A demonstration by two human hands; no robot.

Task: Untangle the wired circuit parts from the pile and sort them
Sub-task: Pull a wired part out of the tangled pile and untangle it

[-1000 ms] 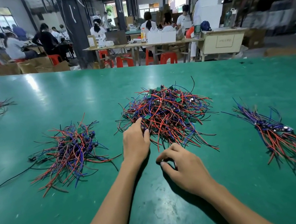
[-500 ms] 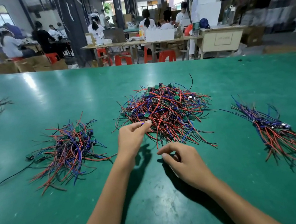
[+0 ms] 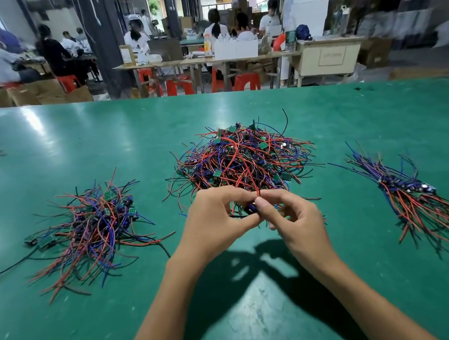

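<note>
One wired circuit part [image 3: 251, 208] sits pinched between your two hands, just in front of the near edge of the central pile [image 3: 240, 162] and lifted a little off the green table [image 3: 75, 135]. Your left hand [image 3: 215, 223] curls its thumb and fingers around the small dark component, while your right hand [image 3: 292, 215] pinches the red wire [image 3: 253, 178] where it rises from the part, fingertips closed on it. That hold looks chosen to let you draw the leads free of the tangle: one hand steadies the body, the other guides the wire that trails back up into the heap. How many strands are caught in your grip cannot be told, since your fingers hide them.

To your left lies a looser heap [image 3: 96, 222] of the same red, blue and black leads with small green boards, still jumbled. To your right, a combed bundle [image 3: 420, 199] lies with its wires running roughly parallel, which suggests that is where straightened parts go. Beyond the table, other people sit at workbenches [image 3: 206, 58].
</note>
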